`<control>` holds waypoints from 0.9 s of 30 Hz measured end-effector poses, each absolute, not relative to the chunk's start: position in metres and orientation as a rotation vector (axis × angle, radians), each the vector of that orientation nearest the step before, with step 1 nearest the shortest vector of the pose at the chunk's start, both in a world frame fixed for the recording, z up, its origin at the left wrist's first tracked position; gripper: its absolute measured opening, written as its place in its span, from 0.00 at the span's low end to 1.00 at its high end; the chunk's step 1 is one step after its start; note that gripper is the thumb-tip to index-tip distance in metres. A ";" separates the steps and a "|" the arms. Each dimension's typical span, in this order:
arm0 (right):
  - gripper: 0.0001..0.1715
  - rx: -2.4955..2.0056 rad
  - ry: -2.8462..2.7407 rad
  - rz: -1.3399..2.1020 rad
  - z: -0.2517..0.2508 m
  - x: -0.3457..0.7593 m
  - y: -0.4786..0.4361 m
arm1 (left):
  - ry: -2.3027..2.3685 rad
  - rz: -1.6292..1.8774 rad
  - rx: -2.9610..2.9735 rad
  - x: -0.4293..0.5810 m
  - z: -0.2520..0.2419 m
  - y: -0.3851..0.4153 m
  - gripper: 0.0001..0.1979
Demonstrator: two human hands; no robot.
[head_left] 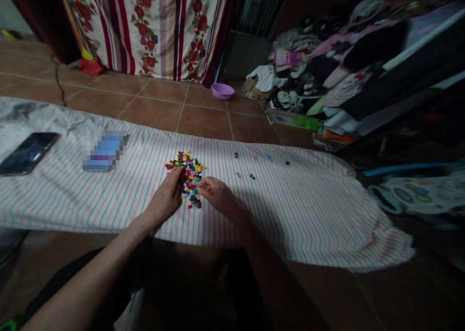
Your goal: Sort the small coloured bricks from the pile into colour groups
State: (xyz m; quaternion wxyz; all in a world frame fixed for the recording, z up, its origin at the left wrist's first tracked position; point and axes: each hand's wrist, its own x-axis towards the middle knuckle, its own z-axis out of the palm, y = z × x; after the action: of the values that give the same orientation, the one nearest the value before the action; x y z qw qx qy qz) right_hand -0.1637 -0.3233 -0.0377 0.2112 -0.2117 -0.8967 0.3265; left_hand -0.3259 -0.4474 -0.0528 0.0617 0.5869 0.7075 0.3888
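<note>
Tiny blocky pieces (191,174) heap loosely on striped cloth (312,210).

The heaped small pieces (189,175) look like plastic. Beneath them, the striped cover (312,205) is cloth — matt, wrinkled in places. The dark phone (29,152) has a smooth, glossy screen; the basin (223,94) seems smooth plastic, the curtain (163,31) soft fabric.

Dim light on a striped cloth (319,205), soft shadow beside the right arm (254,232), gloomy lower right; pixelated blue patch (105,149)
</note>
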 end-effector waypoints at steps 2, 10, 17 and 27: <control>0.06 -0.559 -2.500 0.896 -0.036 -0.164 -0.324 | 2.107 1.193 1.755 -0.324 -0.050 -0.447 0.27; 0.12 -0.515 -2.540 0.905 -0.030 -0.163 -0.326 | 2.058 1.228 1.758 -0.326 -0.049 -0.447 0.28; 0.13 -0.462 -2.598 0.885 -0.034 -0.164 -0.326 | 2.044 1.226 1.865 -0.328 -0.050 -0.447 0.26; 0.10 -0.498 -2.649 0.860 -0.033 -0.165 -0.326 | 2.050 1.181 1.854 -0.332 -0.051 -0.449 0.22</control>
State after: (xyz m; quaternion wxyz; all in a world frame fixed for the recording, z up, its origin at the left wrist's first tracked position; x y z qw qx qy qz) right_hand -0.1653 -0.3263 -0.0325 0.1557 -0.1739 -0.9249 0.3002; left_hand -0.3318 -0.4491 -0.0514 0.0677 0.6154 0.6804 0.3921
